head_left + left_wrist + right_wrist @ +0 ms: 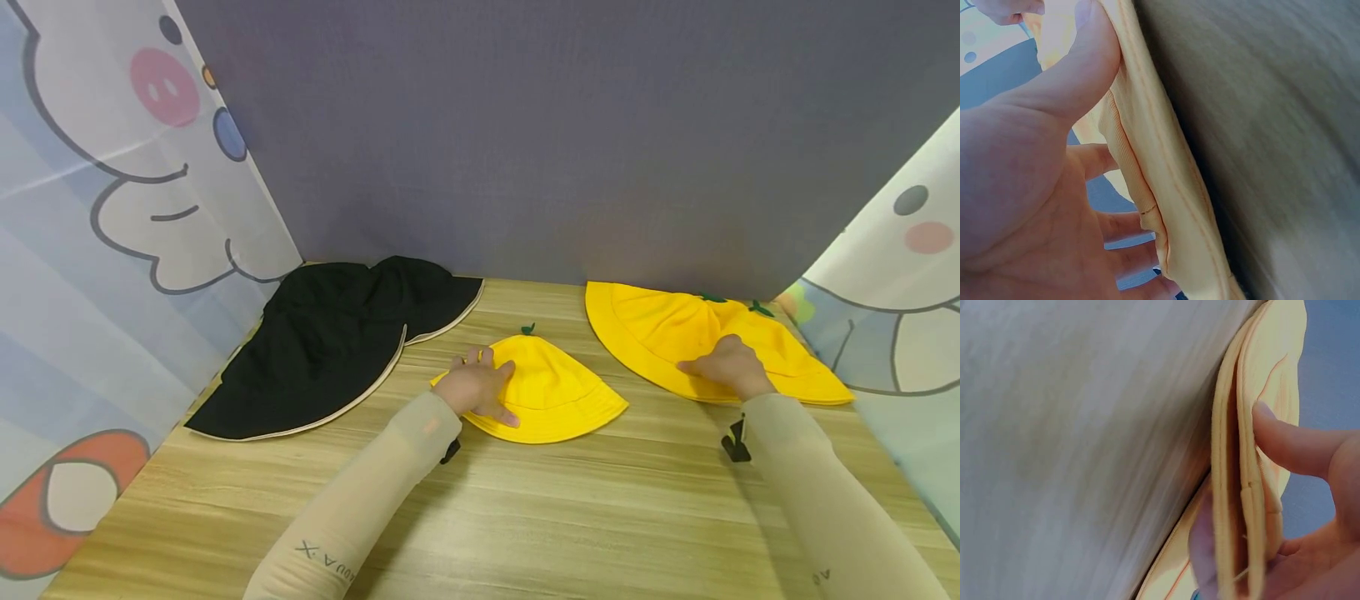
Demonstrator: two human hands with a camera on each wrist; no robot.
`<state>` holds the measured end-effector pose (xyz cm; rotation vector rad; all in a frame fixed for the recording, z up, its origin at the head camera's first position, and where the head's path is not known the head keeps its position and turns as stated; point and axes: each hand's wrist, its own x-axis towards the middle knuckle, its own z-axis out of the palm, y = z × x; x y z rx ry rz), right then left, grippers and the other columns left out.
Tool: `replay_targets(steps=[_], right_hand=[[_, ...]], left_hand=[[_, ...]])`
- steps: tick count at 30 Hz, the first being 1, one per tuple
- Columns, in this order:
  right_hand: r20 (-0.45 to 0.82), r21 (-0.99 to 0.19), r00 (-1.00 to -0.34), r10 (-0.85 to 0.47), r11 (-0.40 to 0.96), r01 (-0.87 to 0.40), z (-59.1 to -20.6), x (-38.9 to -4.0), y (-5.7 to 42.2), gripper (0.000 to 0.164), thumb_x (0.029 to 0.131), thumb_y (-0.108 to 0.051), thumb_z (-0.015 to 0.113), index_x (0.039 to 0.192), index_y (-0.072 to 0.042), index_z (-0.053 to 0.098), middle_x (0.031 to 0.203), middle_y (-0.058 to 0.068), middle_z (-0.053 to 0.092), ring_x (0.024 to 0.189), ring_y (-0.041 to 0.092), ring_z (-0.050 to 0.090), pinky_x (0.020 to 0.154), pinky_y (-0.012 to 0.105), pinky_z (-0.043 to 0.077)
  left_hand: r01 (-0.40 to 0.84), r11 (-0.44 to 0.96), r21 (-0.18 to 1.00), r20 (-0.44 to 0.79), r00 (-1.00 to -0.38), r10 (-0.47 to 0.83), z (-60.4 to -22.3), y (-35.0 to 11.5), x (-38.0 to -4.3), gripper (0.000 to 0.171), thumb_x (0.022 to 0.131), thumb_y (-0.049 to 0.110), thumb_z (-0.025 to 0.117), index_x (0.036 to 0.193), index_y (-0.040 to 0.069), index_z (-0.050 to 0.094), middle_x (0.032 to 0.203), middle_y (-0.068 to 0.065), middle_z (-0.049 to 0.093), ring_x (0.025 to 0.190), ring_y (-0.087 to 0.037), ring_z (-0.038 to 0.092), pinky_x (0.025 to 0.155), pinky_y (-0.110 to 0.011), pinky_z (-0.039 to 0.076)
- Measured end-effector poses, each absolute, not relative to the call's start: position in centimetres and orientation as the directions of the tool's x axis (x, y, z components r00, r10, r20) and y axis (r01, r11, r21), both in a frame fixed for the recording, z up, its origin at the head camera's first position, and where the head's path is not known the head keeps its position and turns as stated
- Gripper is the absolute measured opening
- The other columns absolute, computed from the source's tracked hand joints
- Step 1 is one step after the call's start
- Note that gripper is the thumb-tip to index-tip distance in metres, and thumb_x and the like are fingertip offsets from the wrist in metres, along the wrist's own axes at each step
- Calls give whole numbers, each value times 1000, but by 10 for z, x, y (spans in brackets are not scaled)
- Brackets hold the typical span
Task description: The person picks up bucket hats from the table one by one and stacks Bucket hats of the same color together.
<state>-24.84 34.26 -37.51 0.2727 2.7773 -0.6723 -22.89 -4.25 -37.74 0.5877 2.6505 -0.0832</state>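
Observation:
In the head view, a yellow bucket hat [551,383] with a small green sprout on top lies flat in the middle of the table. My left hand [477,389] rests on its left side with fingers spread; in the left wrist view the thumb [1094,62] lies along the brim. Two more yellow hats overlap at the right. On the upper yellow hat [648,333], my right hand [727,367] grips the brim. The right wrist view shows the thumb [1291,444] on one side and a finger behind the layered edge. Beneath it lies the other yellow hat [802,367].
Two black hats [315,358] with pale brim edging overlap at the back left of the wooden table [562,517]. A grey panel [525,142] stands behind. Cartoon-printed sheets [67,250] border both sides.

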Motion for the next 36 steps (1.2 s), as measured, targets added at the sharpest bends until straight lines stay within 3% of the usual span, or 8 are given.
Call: replay_targets(steps=[3, 6, 14, 18, 23, 30, 36], right_hand=[[-274, -434, -956, 109, 873, 224, -376, -249, 342, 62, 78, -49, 64, 91, 4, 37, 77, 12, 29, 70, 27, 37, 59, 37, 32], [-271, -446, -959, 85, 872, 203, -375, -250, 341, 61, 79, -47, 63, 94, 6, 37, 79, 13, 30, 71, 28, 37, 60, 38, 32], [-316, -470, -949, 24, 864, 178, -373, -247, 348, 78, 80, -51, 62, 109, 14, 31, 92, 21, 33, 82, 33, 37, 67, 40, 34], [-319, -471, -948, -3, 868, 156, -375, -246, 354, 91, 80, -53, 61, 119, 21, 25, 106, 31, 35, 90, 38, 38, 75, 47, 38], [-345, -456, -938, -26, 878, 143, -377, -247, 361, 106, 80, -57, 59, 130, 23, 10, 127, 43, 21, 110, 52, 30, 90, 61, 30], [-274, -449, -959, -76, 892, 58, -380, -246, 367, 95, 81, -52, 62, 128, 19, 22, 120, 35, 36, 102, 44, 38, 90, 61, 30], [-270, -435, -958, -98, 900, 30, -376, -242, 370, 96, 80, -51, 63, 127, 20, 20, 118, 35, 36, 101, 43, 38, 90, 61, 29]], left_hand=[[418, 908, 27, -414, -822, 390, -377, -43, -229, 97, 70, 69, 58, 146, 23, 21, 132, -15, 27, 119, -33, 23, 96, -51, 25], [418, 908, 30, -411, -822, 393, -378, -44, -229, 97, 69, 70, 59, 146, 23, 21, 132, -15, 27, 119, -33, 23, 95, -51, 26], [419, 907, 45, -412, -819, 399, -378, -44, -230, 97, 69, 69, 59, 146, 23, 22, 133, -15, 27, 120, -33, 23, 96, -51, 25], [428, 903, 48, -407, -817, 409, -379, -45, -231, 97, 69, 69, 60, 145, 22, 24, 130, -15, 29, 117, -32, 25, 95, -51, 26], [432, 901, 47, -414, -812, 411, -379, -45, -230, 96, 70, 69, 59, 145, 22, 23, 129, -15, 29, 117, -33, 25, 95, -52, 26], [426, 904, 43, -417, -814, 404, -377, -44, -230, 96, 70, 69, 60, 145, 22, 23, 128, -15, 29, 116, -32, 25, 95, -51, 26], [419, 907, 39, -420, -817, 395, -375, -43, -229, 95, 71, 68, 59, 145, 22, 22, 130, -14, 28, 118, -31, 23, 97, -49, 25]])
